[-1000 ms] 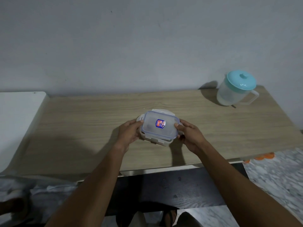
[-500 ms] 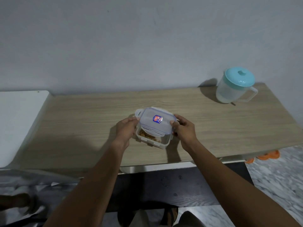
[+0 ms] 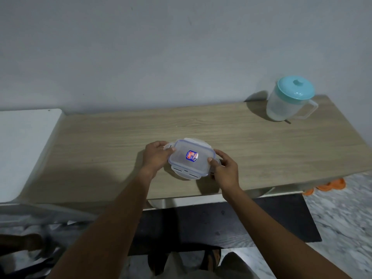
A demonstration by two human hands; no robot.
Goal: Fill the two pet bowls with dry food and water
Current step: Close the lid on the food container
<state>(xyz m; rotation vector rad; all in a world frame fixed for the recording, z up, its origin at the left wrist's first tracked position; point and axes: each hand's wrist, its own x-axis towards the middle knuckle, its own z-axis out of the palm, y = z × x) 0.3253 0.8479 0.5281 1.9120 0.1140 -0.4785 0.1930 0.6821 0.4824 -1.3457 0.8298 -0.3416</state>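
Clear plastic box (image 3: 190, 159) w/ lid on wood table (image 3: 261, 150), gripped both ends: left hand (image 3: 156, 156), right hand (image 3: 224, 169). Teal-lidded jug (image 3: 289, 99) far right.

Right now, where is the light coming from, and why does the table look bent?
Head view: dim, bluish room light; the pitcher throws its shadow to the left onto the wall, so the light seems to come from the right. A broad soft shadow darkens the table at left. The wide-angle lens bows the table's edges. The container between both hands is fairly sharp; the bottom corners blur.
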